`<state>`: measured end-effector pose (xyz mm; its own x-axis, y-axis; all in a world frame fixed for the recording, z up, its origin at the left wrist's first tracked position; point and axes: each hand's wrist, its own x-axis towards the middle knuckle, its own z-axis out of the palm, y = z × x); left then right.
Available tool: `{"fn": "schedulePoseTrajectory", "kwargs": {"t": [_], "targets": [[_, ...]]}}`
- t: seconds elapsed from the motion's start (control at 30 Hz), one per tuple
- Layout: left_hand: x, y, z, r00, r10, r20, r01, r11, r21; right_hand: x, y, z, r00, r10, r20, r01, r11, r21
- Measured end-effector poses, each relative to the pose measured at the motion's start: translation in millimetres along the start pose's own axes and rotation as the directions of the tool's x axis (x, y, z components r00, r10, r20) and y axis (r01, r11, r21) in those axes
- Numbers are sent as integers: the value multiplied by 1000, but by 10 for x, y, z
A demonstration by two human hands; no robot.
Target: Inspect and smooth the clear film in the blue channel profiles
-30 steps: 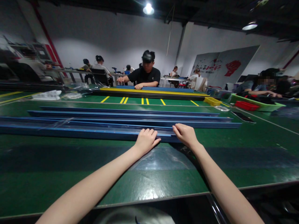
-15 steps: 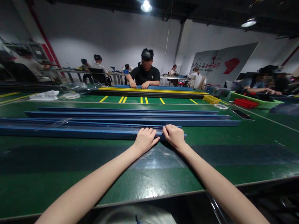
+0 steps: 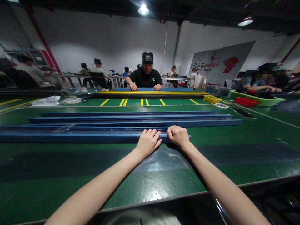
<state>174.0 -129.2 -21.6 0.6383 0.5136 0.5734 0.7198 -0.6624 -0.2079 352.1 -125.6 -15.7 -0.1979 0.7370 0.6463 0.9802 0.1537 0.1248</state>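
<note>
A long blue channel rail lies across the green table in front of me, its right end close to my hands. My left hand is closed over its near wall, fingers bent into the channel and thumb to the right. Just to the right, my right hand is curled into a fist at the rail's end; whatever its fingers hold is hidden. Behind this rail lie more blue rails, roughly parallel. A clear plastic strip is flat on the table under my wrists.
Across the table, a co-worker in black has both hands on another blue rail, behind a yellow rail. To the right are a yellow tray, a red tray, a green bin and a phone.
My right hand has shifted slightly right, widening the gap between my hands. My left hand stays on the rail. The co-worker's hands have moved farther apart.
</note>
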Motion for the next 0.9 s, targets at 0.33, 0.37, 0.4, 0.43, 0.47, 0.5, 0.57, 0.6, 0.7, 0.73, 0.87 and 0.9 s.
{"fn": "schedulePoseTrajectory", "kwargs": {"t": [0.33,0.37,0.4,0.43,0.47,0.5,0.57,0.6,0.7,0.73,0.87,0.9], "targets": [[-2,15,13,997,-40,-63,42,998,35,-152,656,-33,987,45,-154,-59,994,-93],[-1,16,16,997,-50,-63,52,998,38,-165,709,-31,987,56,-153,-71,993,-98],[-1,15,18,996,-59,-60,62,997,39,-178,757,-27,986,68,-151,-84,991,-102],[-2,15,20,996,-69,-56,71,997,40,-190,798,-21,986,80,-146,-96,990,-105],[-4,15,22,996,-78,-52,80,996,41,-201,832,-13,986,91,-139,-107,988,-108],[-6,14,23,995,-86,-46,88,995,43,-210,860,-4,987,101,-129,-115,987,-109],[-10,14,23,995,-98,-33,99,994,46,-223,897,15,987,120,-105,-131,985,-111],[-11,15,22,994,-103,-26,104,993,48,-227,906,22,988,128,-92,-138,984,-112],[-8,17,15,993,-114,-9,114,992,51,-228,910,34,986,156,-56,-161,980,-114],[-6,18,13,993,-116,-5,116,992,51,-227,907,34,985,165,-46,-169,979,-113],[0,19,14,993,-121,7,120,991,52,-225,886,19,978,209,-6,-209,971,-114],[0,19,17,992,-122,8,121,991,52,-225,880,13,975,222,4,-220,969,-116]]}}
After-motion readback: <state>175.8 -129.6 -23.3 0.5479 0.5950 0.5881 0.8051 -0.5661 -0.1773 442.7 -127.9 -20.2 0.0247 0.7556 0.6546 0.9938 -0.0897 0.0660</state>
